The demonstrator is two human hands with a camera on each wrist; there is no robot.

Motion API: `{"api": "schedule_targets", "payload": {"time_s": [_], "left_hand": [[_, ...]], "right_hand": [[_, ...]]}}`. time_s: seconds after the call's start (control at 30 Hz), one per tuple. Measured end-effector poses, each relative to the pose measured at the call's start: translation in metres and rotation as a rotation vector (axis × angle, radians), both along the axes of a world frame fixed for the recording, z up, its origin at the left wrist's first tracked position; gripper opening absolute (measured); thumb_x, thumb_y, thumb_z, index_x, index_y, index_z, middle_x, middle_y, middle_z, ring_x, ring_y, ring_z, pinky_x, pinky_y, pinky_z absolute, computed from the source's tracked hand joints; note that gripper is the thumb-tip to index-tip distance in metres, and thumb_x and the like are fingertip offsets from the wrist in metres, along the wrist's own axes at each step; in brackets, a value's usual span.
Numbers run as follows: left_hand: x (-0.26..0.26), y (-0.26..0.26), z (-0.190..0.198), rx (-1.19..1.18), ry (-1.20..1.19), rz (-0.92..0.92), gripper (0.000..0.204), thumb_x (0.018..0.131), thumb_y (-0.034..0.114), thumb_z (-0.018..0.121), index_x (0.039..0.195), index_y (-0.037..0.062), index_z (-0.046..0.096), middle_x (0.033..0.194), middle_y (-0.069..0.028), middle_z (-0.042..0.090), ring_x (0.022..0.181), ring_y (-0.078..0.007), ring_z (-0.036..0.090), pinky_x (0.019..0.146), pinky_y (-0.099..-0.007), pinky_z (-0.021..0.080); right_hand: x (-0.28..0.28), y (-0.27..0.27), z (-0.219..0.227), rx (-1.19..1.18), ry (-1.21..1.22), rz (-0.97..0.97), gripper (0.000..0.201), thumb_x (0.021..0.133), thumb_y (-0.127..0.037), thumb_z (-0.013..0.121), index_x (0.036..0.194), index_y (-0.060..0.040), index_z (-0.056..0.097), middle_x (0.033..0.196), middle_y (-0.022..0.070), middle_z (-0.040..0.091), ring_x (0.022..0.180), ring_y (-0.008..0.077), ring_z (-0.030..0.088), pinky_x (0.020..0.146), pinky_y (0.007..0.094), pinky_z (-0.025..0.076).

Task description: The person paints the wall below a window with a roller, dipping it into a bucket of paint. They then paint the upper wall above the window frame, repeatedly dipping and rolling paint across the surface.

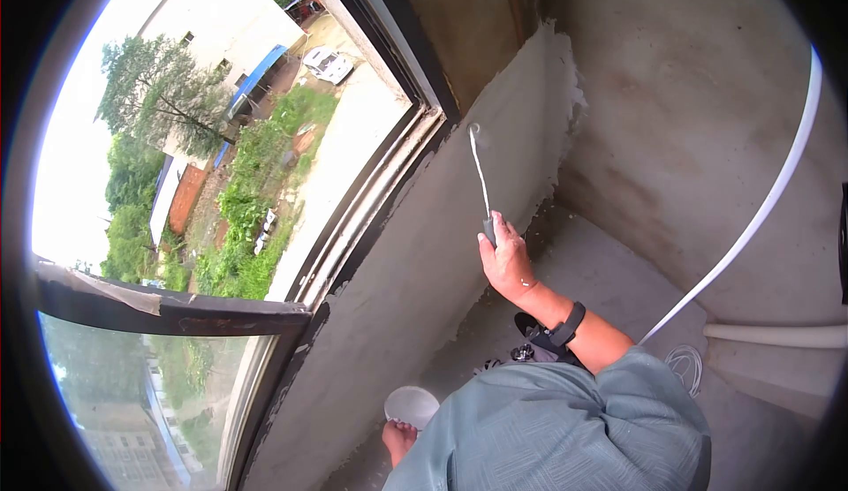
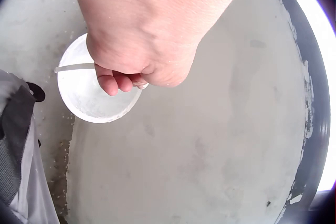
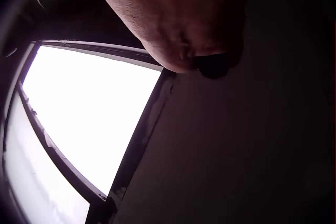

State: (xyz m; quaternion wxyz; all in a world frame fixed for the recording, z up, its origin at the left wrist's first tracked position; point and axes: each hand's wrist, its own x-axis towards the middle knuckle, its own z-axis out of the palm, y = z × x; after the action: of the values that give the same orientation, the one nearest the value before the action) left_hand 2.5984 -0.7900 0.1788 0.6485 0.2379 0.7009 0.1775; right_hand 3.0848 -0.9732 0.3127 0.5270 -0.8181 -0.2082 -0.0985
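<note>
In the head view my right hand (image 1: 508,261) grips the dark grey handle (image 1: 489,230) of what looks like a small paint roller. Its thin rod (image 1: 481,173) is smeared white and reaches up to the grey coated wall (image 1: 521,120) beside the window. The right wrist view is dark, with that hand (image 3: 189,40) curled round the dark handle end (image 3: 212,66). Low down, my left hand (image 1: 399,442) holds a white bucket (image 1: 413,403). In the left wrist view the fingers curl round the bucket's strip-like handle (image 2: 76,67); part of its rim is hidden behind the hand.
A dark window frame (image 1: 371,217) runs along the wall's left side, with a glazed sash (image 1: 159,394) below the opening. At right a white hose (image 1: 768,200) curves down. A pale pipe (image 1: 777,336) and a coiled cable (image 1: 685,367) lie low by the far wall.
</note>
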Motion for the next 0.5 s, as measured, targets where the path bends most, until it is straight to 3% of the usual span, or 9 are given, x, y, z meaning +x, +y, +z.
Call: {"api": "schedule_targets", "payload": {"time_s": [0.1,0.3,0.4,0.5], "left_hand": [[0.005,-0.002,0.003,0.008,0.001,-0.007,0.015,0.098,0.019,0.045,0.083,0.0144,0.049,0.066,0.0024,0.044,0.061,-0.0159,0.045,0.06,-0.0352,0.039],[0.007,-0.009,0.005,0.012,-0.001,0.009,0.016,0.098,0.018,0.045,0.083,0.0149,0.049,0.065,0.0031,0.043,0.06,-0.0152,0.044,0.06,-0.0344,0.038],[0.007,-0.01,0.005,0.015,-0.007,0.008,0.016,0.098,0.018,0.045,0.083,0.0151,0.049,0.064,0.0034,0.043,0.06,-0.015,0.044,0.06,-0.0342,0.037],[0.005,-0.011,0.007,0.022,-0.011,0.0,0.016,0.097,0.017,0.045,0.082,0.0152,0.048,0.064,0.0032,0.043,0.06,-0.0152,0.044,0.06,-0.0343,0.037]], "right_hand": [[-0.001,-0.004,-0.005,0.0,-0.005,0.005,0.047,0.093,-0.008,0.063,0.131,0.017,0.05,0.11,0.0349,0.063,0.101,0.0502,0.064,0.089,0.0507,0.053],[0.126,-0.014,0.005,-0.105,-0.196,-0.167,0.046,0.093,-0.011,0.064,0.128,0.016,0.052,0.111,0.0356,0.063,0.101,0.0509,0.063,0.092,0.0511,0.053],[0.174,-0.019,0.021,-0.079,-0.146,-0.222,0.045,0.093,-0.013,0.064,0.126,0.0165,0.056,0.113,0.0365,0.064,0.104,0.0499,0.064,0.092,0.0498,0.053],[0.165,-0.015,0.035,-0.038,-0.068,-0.222,0.046,0.093,-0.013,0.065,0.126,0.0169,0.056,0.111,0.0359,0.065,0.103,0.0497,0.065,0.092,0.0493,0.053]]}}
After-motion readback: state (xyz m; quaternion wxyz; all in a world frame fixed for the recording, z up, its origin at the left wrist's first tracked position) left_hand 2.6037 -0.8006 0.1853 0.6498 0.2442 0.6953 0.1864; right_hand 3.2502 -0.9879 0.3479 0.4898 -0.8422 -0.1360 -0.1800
